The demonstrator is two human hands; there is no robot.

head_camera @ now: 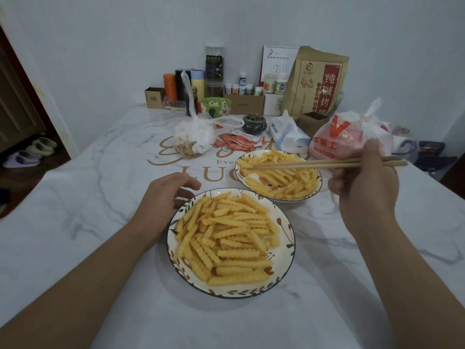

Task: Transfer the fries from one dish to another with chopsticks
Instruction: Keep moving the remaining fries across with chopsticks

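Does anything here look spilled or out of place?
Nothing stands out. The fries stay inside the near plate and the far plate, none on the table. The right hand holds the chopsticks over the far plate.

Both forearms are cut off by the bottom edge. The right hand (pixel 364 182) hides the middle of the chopsticks (pixel 309 163), and its curled fingers (pixel 336 185) are blurred. At twelve o'clock, small bottle labels (pixel 241 89) are unreadable.

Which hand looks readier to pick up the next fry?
The right hand: it already holds the chopsticks, tips over the far plate of fries. The left hand only rests beside the near plate.
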